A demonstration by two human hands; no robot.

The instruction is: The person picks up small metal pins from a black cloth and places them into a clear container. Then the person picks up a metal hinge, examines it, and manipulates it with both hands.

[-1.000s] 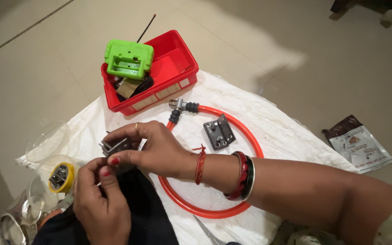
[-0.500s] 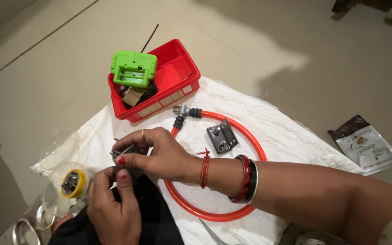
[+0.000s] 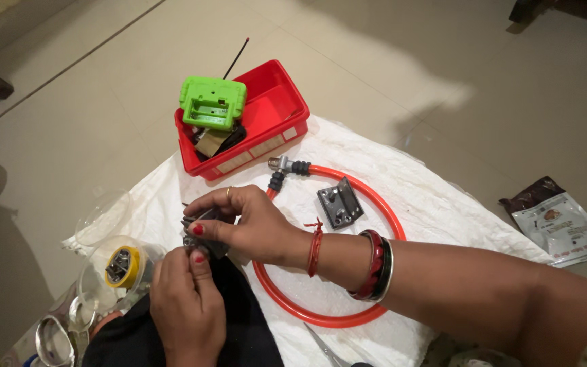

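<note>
I see the small grey metal part (image 3: 197,234) pinched between both grips, right hand (image 3: 242,224) above, left hand (image 3: 188,302) clasping its lower edge.

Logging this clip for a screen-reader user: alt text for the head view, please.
Both hands, left hand and right hand, pinch a small dark metal part over a black cloth on a white sheet. Nearby lie an orange hose loop, a metal hinge and a red bin bearing a green plastic housing.
</note>
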